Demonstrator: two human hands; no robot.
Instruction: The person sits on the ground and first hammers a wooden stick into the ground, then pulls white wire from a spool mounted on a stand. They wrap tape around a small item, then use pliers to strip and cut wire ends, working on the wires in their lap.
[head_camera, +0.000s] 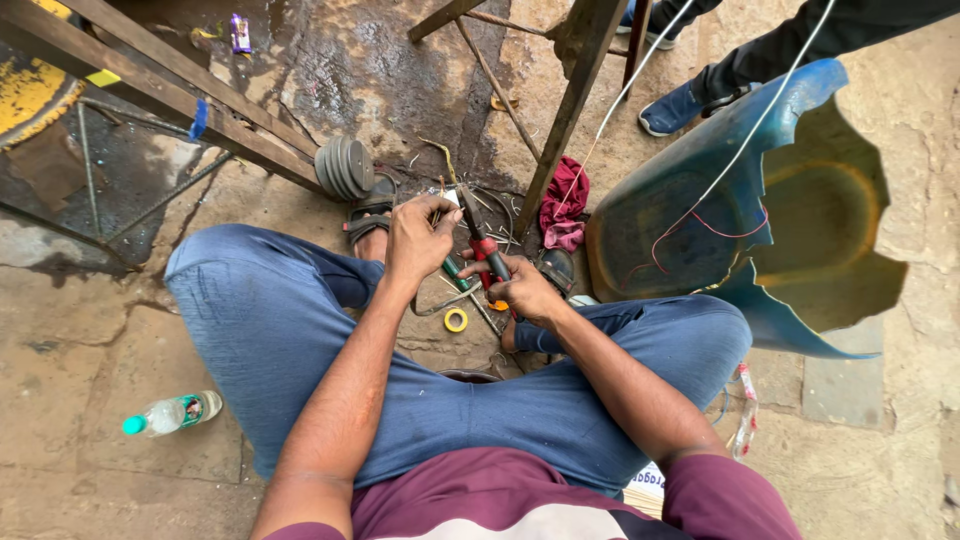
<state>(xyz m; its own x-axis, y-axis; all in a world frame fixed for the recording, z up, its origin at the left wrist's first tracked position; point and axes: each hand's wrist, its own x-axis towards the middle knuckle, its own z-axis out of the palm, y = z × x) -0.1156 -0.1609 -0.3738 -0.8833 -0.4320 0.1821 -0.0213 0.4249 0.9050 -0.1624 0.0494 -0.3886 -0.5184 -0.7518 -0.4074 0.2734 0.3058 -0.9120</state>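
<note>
From my seat, far left on the ground lies a plastic bottle (172, 413), well apart from the work. Moving in, my left hand (420, 240) has its fingers pinched together on what looks like thin wire (441, 190), though it is too fine to be sure. Just to its right, my right hand (522, 290) is clamped around the red handles of pliers (480, 240), whose long axis runs up and leftward, the tip near the left fingers. A roll of yellow tape (456, 320) lies just below; a broken blue tub (760, 220) lies right.
</note>
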